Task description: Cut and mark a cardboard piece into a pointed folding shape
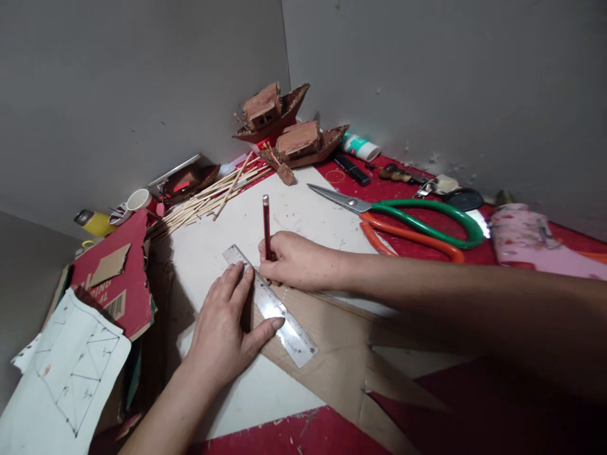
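Note:
A metal ruler (277, 313) lies slantwise across a brown piece of cardboard (336, 335). My left hand (227, 322) presses the ruler down with spread fingers, the thumb near its lower half and the fingertips near its upper end. In my right hand (298, 259) is a dark red and black pencil (267, 221), held nearly upright beside the ruler's upper edge. The pencil's tip is hidden behind my fingers. Cut, pointed flaps show along the cardboard's near right side. Underneath lies a white board (203, 249).
Large scissors (379, 212) with green and orange handles lie to the right. Brown model boats (303, 142) and thin sticks (213, 189) are at the back. Red cardboard (128, 272) and a paper with a drawing (71, 373) stand at left. Walls (427, 76) enclose the corner.

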`<act>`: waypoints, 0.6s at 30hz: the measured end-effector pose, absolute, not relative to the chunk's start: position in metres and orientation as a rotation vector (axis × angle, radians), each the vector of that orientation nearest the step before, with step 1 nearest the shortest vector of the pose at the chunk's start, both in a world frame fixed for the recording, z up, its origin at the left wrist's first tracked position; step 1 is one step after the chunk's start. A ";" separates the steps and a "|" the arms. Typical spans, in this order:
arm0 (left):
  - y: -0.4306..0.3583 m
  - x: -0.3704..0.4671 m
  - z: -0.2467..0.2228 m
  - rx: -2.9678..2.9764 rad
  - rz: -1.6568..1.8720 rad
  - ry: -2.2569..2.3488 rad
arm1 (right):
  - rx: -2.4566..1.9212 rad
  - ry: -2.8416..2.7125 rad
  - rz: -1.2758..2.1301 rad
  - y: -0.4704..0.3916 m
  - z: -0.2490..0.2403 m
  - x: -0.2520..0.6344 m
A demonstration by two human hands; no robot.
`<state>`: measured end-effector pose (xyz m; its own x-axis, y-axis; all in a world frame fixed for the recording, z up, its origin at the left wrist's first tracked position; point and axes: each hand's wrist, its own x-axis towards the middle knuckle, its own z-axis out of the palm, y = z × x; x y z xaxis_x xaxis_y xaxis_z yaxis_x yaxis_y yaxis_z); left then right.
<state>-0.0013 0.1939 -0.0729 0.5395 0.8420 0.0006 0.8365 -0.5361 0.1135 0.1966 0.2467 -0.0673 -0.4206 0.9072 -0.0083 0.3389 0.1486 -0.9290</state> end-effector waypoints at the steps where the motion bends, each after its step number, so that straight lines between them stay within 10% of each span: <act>1: 0.194 -0.001 -0.073 2.672 0.085 1.459 | -1.191 -1.857 1.280 0.246 -0.066 0.197; 18: 0.195 -0.002 -0.073 2.731 0.071 1.455 | -1.379 -1.835 1.734 0.240 -0.050 0.201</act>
<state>-0.0017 0.1952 -0.0729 0.5574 0.8301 0.0186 0.8280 -0.5573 0.0621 0.2005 0.2398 -0.0503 -0.5136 0.7586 -0.4009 0.4428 -0.1658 -0.8811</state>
